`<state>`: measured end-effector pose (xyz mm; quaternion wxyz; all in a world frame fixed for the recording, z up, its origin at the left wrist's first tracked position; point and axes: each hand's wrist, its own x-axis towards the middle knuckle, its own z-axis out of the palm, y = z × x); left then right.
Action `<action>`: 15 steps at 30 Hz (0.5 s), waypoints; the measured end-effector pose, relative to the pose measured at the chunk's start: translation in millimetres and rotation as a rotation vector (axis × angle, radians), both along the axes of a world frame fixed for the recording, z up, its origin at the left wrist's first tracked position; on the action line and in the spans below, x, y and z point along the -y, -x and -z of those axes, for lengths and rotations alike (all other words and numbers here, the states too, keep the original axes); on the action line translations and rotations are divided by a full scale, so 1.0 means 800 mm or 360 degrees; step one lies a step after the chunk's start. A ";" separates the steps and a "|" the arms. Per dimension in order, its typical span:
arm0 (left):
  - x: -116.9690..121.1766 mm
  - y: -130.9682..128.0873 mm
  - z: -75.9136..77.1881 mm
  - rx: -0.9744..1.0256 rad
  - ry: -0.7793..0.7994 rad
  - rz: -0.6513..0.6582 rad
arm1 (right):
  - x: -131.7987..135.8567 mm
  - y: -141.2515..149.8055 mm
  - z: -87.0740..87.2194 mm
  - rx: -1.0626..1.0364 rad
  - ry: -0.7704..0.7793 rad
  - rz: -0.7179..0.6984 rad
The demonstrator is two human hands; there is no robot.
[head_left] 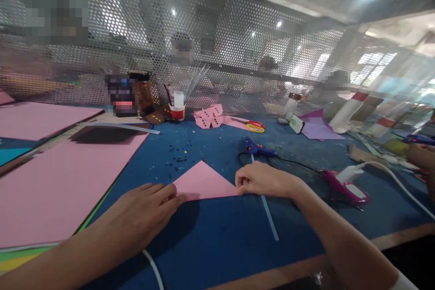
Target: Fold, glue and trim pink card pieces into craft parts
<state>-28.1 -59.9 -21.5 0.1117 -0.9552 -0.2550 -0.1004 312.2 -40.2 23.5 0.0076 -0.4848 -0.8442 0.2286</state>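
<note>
A pink sheet of paper (204, 183), folded into a triangle, lies on the blue tabletop (217, 240) with its point facing away from me. At its left corner, my left hand (149, 204) pinches the paper between thumb and fingers. My right hand (258, 179) has its fingers curled closed on the right corner. Just beyond that hand is a blue glue gun (258, 148). A pale glue stick (271, 219) runs out from under my right wrist toward the table's front.
Large pink sheets (64, 181) are stacked at left. Farther back are a dotted pink paper piece (209, 116), scissors (255, 127), a cup (177, 111) and purple paper (319, 127). A magenta power strip (346, 188) with cables lies right; another person's hand (419, 156) is at the right edge.
</note>
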 end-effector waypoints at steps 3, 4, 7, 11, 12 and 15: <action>0.000 -0.001 -0.002 0.0005 -0.0005 -0.0006 | 0.000 0.000 -0.001 0.0015 -0.0020 -0.0017; 0.001 -0.002 -0.003 0.0008 -0.0008 0.0001 | 0.000 0.000 -0.001 0.0020 -0.0030 -0.0029; 0.001 -0.003 -0.005 -0.0017 -0.0011 0.0011 | -0.002 0.001 -0.001 0.0030 -0.0012 -0.0038; 0.002 -0.003 -0.005 -0.0068 0.0011 -0.0015 | -0.003 0.000 0.001 0.0020 0.0015 -0.0015; 0.002 -0.003 -0.005 -0.0067 0.0019 -0.0018 | -0.003 0.000 0.001 0.0021 0.0012 -0.0010; 0.002 -0.003 -0.002 -0.0058 0.0067 -0.0036 | -0.002 0.001 0.001 0.0022 0.0014 -0.0001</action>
